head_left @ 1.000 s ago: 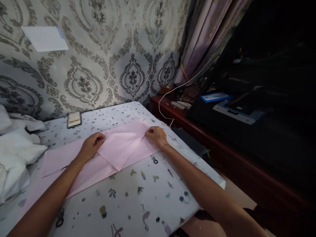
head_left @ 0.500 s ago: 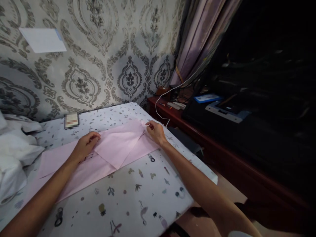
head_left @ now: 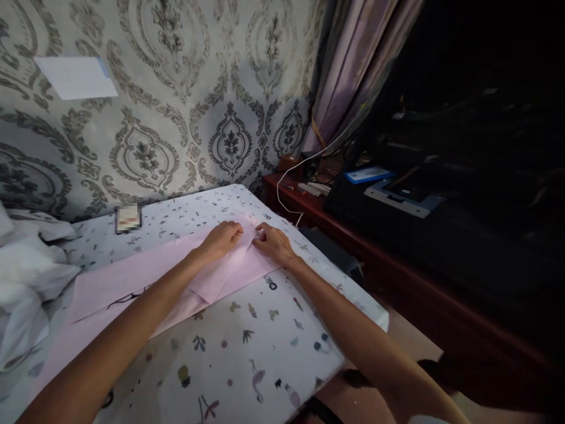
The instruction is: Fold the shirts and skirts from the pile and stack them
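A pink cloth [head_left: 119, 277] lies spread slantwise over the patterned white sheet, with a folded flap near its right end and a dark line drawing on its left part. My left hand [head_left: 226, 237] is on the flap, its fingers curled together at the cloth near the right end. Just to its right, my right hand [head_left: 272, 242] pinches the cloth at its upper right corner. The two hands are close together but apart.
Crumpled white fabric [head_left: 26, 277] lies on the left of the bed [head_left: 229, 365]. A small blurred box [head_left: 128, 218] sits by the wall. On the right stands a dark red table [head_left: 397, 259] with a white cable [head_left: 282, 194] and a blue-edged item [head_left: 369, 174].
My left hand has moved right along the cloth, close to my right hand, uncovering the dark drawing. My right hand has shifted slightly, its fingers drawn in at the corner.
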Action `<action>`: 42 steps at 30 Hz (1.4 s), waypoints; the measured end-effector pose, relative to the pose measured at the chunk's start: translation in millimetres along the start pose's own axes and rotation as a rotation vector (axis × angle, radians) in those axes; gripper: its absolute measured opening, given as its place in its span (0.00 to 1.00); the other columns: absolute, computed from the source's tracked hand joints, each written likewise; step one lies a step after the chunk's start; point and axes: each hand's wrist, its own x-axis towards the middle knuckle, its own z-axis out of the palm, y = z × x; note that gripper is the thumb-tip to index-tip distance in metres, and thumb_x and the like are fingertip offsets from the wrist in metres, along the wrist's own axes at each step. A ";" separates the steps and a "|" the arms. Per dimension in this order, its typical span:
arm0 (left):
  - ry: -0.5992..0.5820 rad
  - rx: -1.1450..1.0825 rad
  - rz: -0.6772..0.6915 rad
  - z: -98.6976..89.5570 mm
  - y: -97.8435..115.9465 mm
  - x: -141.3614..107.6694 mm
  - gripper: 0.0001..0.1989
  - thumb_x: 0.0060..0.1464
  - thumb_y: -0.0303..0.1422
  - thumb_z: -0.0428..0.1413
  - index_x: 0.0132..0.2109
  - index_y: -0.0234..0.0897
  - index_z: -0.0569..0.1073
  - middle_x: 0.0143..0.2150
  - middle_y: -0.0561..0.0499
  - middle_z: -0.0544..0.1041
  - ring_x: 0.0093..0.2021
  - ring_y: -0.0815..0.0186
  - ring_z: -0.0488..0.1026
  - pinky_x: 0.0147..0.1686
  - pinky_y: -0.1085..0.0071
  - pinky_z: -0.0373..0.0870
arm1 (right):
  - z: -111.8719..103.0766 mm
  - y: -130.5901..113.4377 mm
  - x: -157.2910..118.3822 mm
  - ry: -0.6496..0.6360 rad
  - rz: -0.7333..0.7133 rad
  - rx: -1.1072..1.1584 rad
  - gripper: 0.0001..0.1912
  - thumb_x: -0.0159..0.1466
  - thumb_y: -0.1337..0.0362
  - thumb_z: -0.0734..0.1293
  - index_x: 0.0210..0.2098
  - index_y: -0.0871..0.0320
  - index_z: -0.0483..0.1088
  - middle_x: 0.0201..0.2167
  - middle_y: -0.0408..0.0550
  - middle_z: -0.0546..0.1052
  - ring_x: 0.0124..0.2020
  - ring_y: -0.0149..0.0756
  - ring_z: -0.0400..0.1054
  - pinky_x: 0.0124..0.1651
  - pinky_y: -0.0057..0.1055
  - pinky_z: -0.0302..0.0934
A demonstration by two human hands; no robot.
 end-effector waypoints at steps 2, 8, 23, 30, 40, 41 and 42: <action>-0.051 0.086 0.021 11.7 2.4 12.9 0.10 0.56 0.26 0.49 0.40 0.38 0.75 0.41 0.44 0.78 0.46 0.55 0.72 0.47 0.60 0.68 | 0.7 1.0 -0.1 0.000 0.000 0.008 0.17 0.61 0.63 0.68 0.50 0.55 0.70 0.32 0.42 0.78 0.35 0.36 0.69 0.35 0.30 0.54; 0.037 0.035 -0.003 23.2 -4.3 15.8 0.06 0.56 0.25 0.50 0.36 0.39 0.70 0.38 0.48 0.75 0.41 0.59 0.72 0.41 0.64 0.66 | -1.3 5.0 0.0 0.023 -0.016 0.011 0.18 0.61 0.66 0.66 0.51 0.53 0.70 0.33 0.42 0.78 0.36 0.35 0.69 0.35 0.29 0.54; 0.052 0.058 -0.157 27.9 -2.3 19.3 0.06 0.59 0.26 0.50 0.38 0.39 0.72 0.37 0.47 0.78 0.39 0.58 0.74 0.40 0.64 0.68 | -8.4 -5.6 -10.0 -0.027 -0.169 -0.089 0.15 0.63 0.67 0.63 0.48 0.53 0.73 0.43 0.46 0.78 0.40 0.37 0.70 0.38 0.30 0.56; 0.072 0.182 -0.053 10.6 -1.5 -1.0 0.13 0.64 0.31 0.46 0.52 0.36 0.70 0.50 0.41 0.76 0.51 0.54 0.72 0.51 0.58 0.68 | -16.2 -2.7 -9.4 -0.041 -0.027 -0.268 0.13 0.66 0.66 0.60 0.44 0.55 0.75 0.44 0.50 0.80 0.43 0.42 0.73 0.40 0.33 0.61; -0.077 0.177 -0.084 16.0 -5.4 -70.9 0.28 0.68 0.43 0.39 0.67 0.32 0.60 0.71 0.38 0.59 0.71 0.56 0.55 0.69 0.56 0.50 | 25.1 -6.9 -13.3 -0.098 -0.683 -0.133 0.28 0.73 0.55 0.50 0.65 0.65 0.61 0.67 0.62 0.63 0.69 0.46 0.55 0.70 0.47 0.50; -0.106 0.179 -0.104 17.9 -6.2 -72.6 0.30 0.69 0.45 0.38 0.69 0.32 0.58 0.72 0.38 0.57 0.72 0.57 0.52 0.70 0.57 0.48 | 30.1 -4.8 -12.2 -0.120 -0.678 -0.164 0.31 0.73 0.53 0.50 0.67 0.66 0.59 0.68 0.63 0.60 0.70 0.47 0.52 0.71 0.49 0.48; -0.129 0.183 -0.119 18.8 -7.7 -74.0 0.31 0.69 0.46 0.36 0.70 0.32 0.56 0.73 0.39 0.55 0.73 0.58 0.49 0.70 0.57 0.45 | 34.1 -2.4 -10.6 -0.128 -0.666 -0.193 0.33 0.73 0.50 0.49 0.68 0.66 0.57 0.69 0.64 0.59 0.71 0.48 0.50 0.71 0.49 0.46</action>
